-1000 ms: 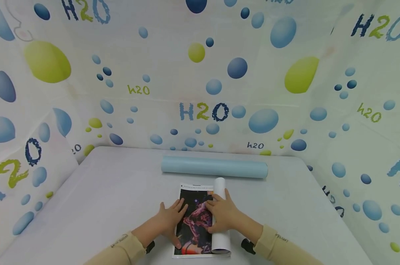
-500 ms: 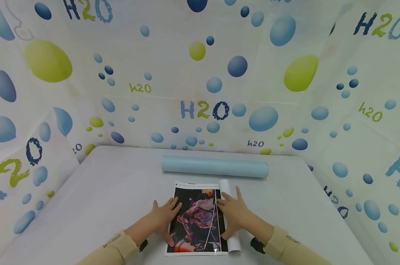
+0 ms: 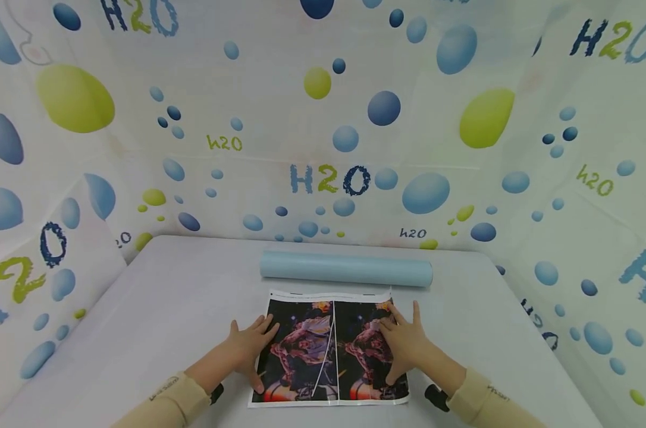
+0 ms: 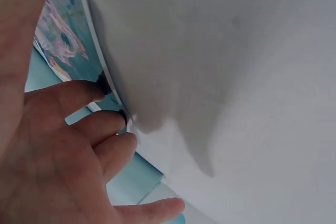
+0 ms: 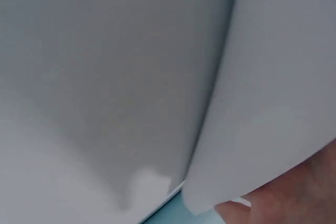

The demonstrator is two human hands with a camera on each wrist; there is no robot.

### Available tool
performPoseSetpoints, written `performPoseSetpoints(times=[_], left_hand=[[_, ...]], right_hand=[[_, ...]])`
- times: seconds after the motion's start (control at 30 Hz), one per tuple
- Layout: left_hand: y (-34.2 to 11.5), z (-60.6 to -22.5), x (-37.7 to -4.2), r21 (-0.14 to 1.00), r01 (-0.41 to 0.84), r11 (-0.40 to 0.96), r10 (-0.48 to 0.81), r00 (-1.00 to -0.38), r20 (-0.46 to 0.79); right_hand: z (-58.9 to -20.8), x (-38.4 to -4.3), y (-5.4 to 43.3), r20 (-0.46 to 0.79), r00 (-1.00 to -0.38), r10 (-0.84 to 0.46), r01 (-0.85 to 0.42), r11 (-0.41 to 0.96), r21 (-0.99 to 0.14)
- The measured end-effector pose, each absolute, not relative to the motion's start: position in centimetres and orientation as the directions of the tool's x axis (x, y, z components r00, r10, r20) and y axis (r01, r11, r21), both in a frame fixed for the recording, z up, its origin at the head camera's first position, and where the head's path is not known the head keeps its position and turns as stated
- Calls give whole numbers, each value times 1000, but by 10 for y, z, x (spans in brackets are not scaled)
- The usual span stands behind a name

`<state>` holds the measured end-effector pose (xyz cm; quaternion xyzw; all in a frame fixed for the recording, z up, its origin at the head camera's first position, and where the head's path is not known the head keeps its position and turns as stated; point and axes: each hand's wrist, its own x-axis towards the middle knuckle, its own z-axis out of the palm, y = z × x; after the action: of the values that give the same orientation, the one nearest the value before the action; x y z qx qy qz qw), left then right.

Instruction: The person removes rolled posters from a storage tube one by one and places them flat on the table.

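Printed sheet (image 3: 300,353) on white table (image 3: 157,315)
I see left hand (image 3: 242,349) and right hand (image 3: 407,345), fingers spread, touching its opposite sides

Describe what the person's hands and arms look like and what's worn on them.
The left hand and right hand wear no gloves. The left sleeve and right sleeve are cream, each with small dark lettering near the cuff, too small to read. A black piece shows at each wrist; its full shape is hidden.
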<state>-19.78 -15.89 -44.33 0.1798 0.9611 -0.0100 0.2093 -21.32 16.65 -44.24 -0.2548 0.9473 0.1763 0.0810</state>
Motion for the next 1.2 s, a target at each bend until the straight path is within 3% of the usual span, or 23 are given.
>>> performPoseSetpoints(times=[0.53,1.2], left_hand=[[-171,-441,-199,131,351,927,374,-845,-382],[-169,-442,-197,104,342,934,355,-857,-372]], right_hand=[[-460,-217,226,-263,-776,-573,-556,819,-142],[-451,-214,219,-318,-786,-530,-508,847,-155]])
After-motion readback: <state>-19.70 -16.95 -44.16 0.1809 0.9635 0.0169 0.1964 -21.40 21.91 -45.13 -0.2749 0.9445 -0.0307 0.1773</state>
